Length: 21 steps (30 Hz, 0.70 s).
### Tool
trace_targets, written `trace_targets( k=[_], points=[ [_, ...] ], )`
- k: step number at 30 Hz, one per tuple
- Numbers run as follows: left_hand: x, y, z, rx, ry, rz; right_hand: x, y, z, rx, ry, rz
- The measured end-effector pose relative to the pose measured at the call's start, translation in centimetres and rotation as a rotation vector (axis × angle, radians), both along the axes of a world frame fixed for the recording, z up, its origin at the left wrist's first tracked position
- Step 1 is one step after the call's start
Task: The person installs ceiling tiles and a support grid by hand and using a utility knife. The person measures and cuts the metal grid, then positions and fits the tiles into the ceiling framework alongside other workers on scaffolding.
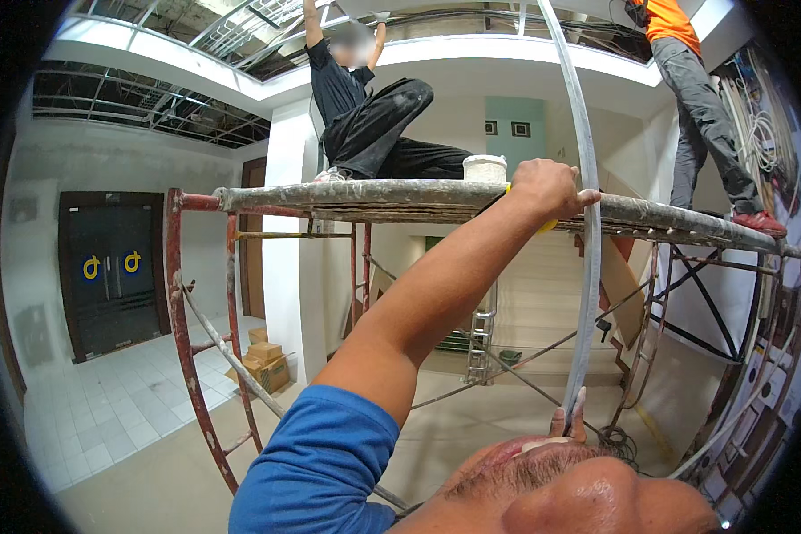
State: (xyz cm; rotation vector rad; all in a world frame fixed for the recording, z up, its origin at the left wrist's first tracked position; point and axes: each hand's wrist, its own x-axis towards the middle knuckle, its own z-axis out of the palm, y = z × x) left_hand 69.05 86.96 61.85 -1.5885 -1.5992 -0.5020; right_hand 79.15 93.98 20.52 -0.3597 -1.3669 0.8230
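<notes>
My left arm, in a blue sleeve, reaches up to the scaffold's top pipe (365,192). There my left hand (552,191) is closed around a yellow and black object (546,228), mostly hidden by the fingers, its kind unclear. The thumb lies against a long, thin metal channel (587,267) that stands nearly upright, rising past the platform toward the ceiling. Low on the channel, fingertips of my right hand (571,415) show on both sides of it; the rest of that hand is hidden. A white bucket (485,168) stands on the platform just left of my left hand.
On the platform, one person in black (374,125) sits with arms raised to the ceiling frame; another in grey trousers (699,107) stands at the right. Red scaffold legs (200,383) and cross braces surround the floor. Cardboard boxes (265,360), stairs (538,311) and hanging cables (761,133) lie beyond.
</notes>
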Motion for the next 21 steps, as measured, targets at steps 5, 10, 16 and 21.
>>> trace_targets(
  k=[5,10,16,21],
  points=[
    [-0.2,-0.4,0.0,0.0,-0.031,0.008,-0.8,1.6,-1.4,0.043,-0.043,-0.082],
    [0.3,-0.3,0.0,0.005,-0.022,-0.017,-1.9,6.3,-4.9,-0.116,-0.069,-0.107],
    [-0.9,-0.7,0.1,-0.006,-0.04,0.011,-2.1,3.6,-2.4,-0.162,-0.022,-0.021],
    [0.1,-0.5,0.2,-0.027,-0.035,-0.008,-0.8,1.2,-1.1,-0.006,0.048,0.017]
  ],
)
